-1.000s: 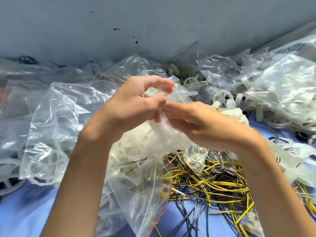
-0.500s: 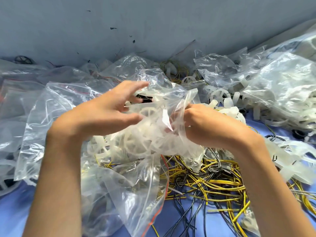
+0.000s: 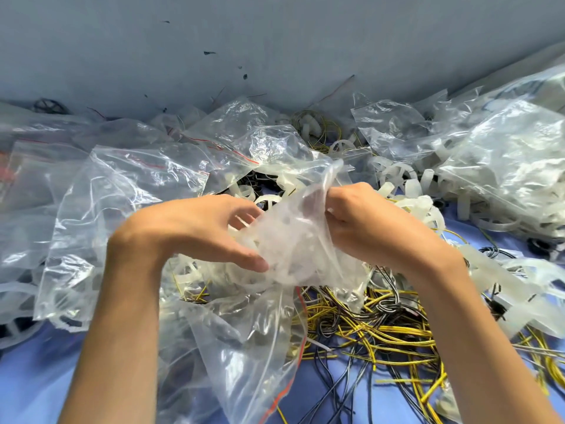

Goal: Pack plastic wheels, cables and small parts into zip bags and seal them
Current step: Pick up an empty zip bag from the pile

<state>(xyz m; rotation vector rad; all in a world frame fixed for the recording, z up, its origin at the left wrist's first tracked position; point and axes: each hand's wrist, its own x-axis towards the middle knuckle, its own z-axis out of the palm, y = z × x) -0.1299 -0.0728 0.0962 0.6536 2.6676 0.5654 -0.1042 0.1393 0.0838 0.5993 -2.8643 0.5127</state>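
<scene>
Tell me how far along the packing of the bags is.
Looks done: a full clear plastic bag of white parts lies at right. In hand: the left hand and right hand grip a clear zip bag of white plastic wheels; its seal is not visible. Left: loose white plastic wheels and tangled yellow and black cables wait unpacked.

Blue tabletop [image 3: 30, 377] meets grey wall [image 3: 275, 35], perhaps dirt-flecked.

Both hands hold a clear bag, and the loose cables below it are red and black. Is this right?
Not quite. The head view shows the cables as yellow and black, not red and black. The rest stands: the left hand and the right hand both hold the clear bag, and the cables lie loose below it.
</scene>
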